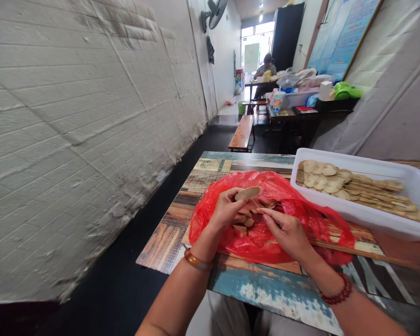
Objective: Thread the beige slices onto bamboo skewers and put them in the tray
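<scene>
Between the thumb and fingers of my left hand is a thin, round tan slice. My right hand pinches a thin wooden skewer, whose upper end meets the slice; whether it has pierced through, I cannot tell. Both hands are over an opened red plastic bag spread on the table. More loose tan slices lie inside the bag, partly hidden by my hands. Just right of my right wrist, a bundle of long skewers rests across the bag and table.
A white plastic tub on the right holds rows of skewered slices. Beneath everything is a patchwork-patterned table. Ahead stand a wooden bench and a cluttered table. Another person sits farther back. A white wall runs along the left.
</scene>
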`<move>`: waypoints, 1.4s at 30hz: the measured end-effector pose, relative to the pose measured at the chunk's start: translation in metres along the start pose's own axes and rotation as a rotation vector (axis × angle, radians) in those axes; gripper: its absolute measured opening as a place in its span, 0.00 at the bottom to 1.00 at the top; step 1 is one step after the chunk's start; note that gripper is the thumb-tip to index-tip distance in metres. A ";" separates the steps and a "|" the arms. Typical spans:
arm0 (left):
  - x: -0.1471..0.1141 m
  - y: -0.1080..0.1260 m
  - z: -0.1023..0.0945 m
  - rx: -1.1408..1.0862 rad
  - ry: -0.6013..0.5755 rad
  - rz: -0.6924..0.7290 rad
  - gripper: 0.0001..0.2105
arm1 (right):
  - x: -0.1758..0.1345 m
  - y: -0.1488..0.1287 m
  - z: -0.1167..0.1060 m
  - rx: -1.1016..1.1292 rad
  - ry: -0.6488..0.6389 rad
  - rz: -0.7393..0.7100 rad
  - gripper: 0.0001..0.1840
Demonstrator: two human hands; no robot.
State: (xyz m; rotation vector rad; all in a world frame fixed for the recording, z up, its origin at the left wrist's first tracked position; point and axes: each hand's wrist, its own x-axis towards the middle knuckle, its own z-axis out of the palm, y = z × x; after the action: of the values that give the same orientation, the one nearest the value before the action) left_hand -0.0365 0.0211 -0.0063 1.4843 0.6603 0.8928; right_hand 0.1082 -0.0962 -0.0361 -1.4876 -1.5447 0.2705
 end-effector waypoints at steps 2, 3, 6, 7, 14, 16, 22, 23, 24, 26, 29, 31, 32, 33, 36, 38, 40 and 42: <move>0.000 -0.001 0.001 0.091 0.017 0.045 0.10 | 0.000 0.002 0.001 -0.010 0.002 0.007 0.16; 0.000 -0.001 0.002 0.128 0.024 0.067 0.09 | 0.000 0.003 0.002 -0.013 0.001 0.009 0.16; 0.001 -0.004 0.002 0.208 0.040 0.137 0.06 | 0.000 0.005 0.003 -0.012 0.000 0.006 0.15; 0.001 -0.005 0.002 0.220 0.043 0.152 0.05 | 0.001 0.005 0.003 -0.010 0.001 0.005 0.15; 0.002 -0.010 0.003 0.222 0.027 0.149 0.05 | 0.001 0.005 0.002 -0.015 -0.004 0.002 0.15; 0.002 -0.007 0.004 0.223 0.024 0.146 0.06 | 0.000 0.006 0.002 -0.022 -0.002 0.001 0.15; -0.001 0.001 0.007 0.132 -0.003 0.046 0.07 | 0.000 0.007 0.003 -0.025 0.006 -0.012 0.16; -0.001 0.002 0.007 0.099 -0.007 0.025 0.08 | 0.000 0.007 0.003 -0.023 0.007 -0.011 0.16; -0.001 0.002 0.007 0.060 -0.012 0.004 0.09 | 0.000 0.006 0.003 -0.023 0.007 -0.010 0.16; -0.002 0.002 0.006 -0.037 -0.033 -0.049 0.11 | 0.000 0.005 0.002 -0.020 0.003 -0.012 0.16; -0.004 0.000 0.004 -0.169 -0.079 -0.153 0.14 | -0.001 0.005 0.002 -0.018 0.013 -0.021 0.16; -0.004 -0.002 0.003 -0.213 -0.111 -0.222 0.14 | -0.001 0.005 0.002 -0.018 0.025 -0.024 0.15; -0.005 -0.002 0.002 -0.227 -0.127 -0.252 0.14 | -0.001 0.004 0.002 -0.019 0.029 -0.027 0.15; -0.005 -0.003 0.002 -0.239 -0.140 -0.277 0.14 | -0.001 0.004 0.001 -0.021 0.029 -0.028 0.14; -0.005 -0.003 0.001 -0.259 -0.146 -0.307 0.14 | -0.001 0.003 0.000 -0.038 0.019 -0.037 0.14; -0.005 -0.002 0.001 -0.269 -0.140 -0.317 0.13 | -0.001 0.002 -0.001 -0.053 0.016 -0.044 0.14; -0.004 -0.001 0.001 -0.283 -0.141 -0.338 0.13 | -0.001 0.001 -0.001 -0.065 0.016 -0.054 0.14; -0.004 0.000 0.001 -0.284 -0.139 -0.353 0.13 | -0.002 0.001 -0.002 -0.080 0.020 -0.069 0.15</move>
State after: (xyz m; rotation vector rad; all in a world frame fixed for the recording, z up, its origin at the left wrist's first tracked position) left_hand -0.0376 0.0169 -0.0074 1.1205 0.6388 0.5777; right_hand 0.1101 -0.0981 -0.0370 -1.4911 -1.6034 0.1551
